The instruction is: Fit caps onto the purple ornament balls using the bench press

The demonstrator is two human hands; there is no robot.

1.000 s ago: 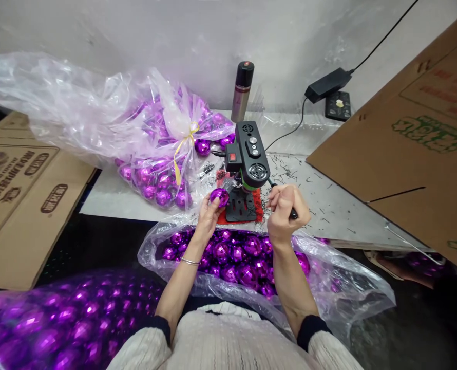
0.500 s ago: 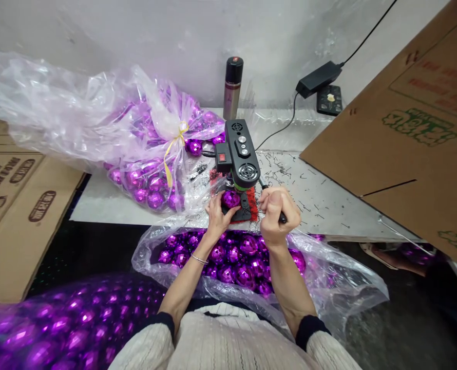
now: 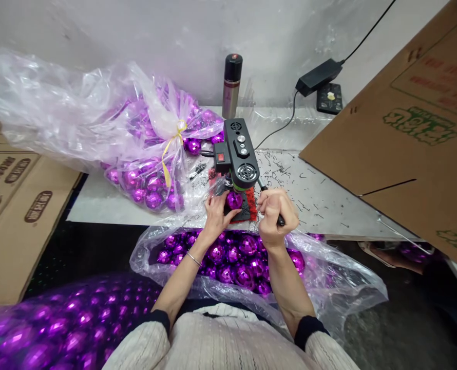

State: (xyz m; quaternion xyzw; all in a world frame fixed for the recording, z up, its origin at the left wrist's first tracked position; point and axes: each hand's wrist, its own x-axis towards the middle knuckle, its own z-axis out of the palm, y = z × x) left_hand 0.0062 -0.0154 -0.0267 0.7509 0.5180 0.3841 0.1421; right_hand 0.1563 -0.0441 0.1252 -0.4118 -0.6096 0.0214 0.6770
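Observation:
A black bench machine (image 3: 242, 154) with a red switch stands on the white table. Under its head is a shiny purple faceted ball (image 3: 234, 200). My left hand (image 3: 216, 213) grips this ball from its left side, thumb and fingers around it. My right hand (image 3: 278, 213) is closed around the black-ended lever (image 3: 281, 220) at the machine's right. Beneath the ball lie the machine's dark base (image 3: 244, 213) and a red mat (image 3: 252, 205). An open clear bag of purple balls (image 3: 247, 245) hangs below the table edge, under my forearms.
A tied clear bag of purple balls (image 3: 153, 199) lies at the left. Behind the machine stands a spray can (image 3: 232, 87). A power adapter (image 3: 319, 77) and its cable are at the back right. Cardboard boxes (image 3: 367, 149) flank the table; small dark bits (image 3: 286, 169) litter it.
The ball under the machine head has shifted slightly right and down relative to the machine. My left hand's fingers have changed position around it. My right hand still holds the lever.

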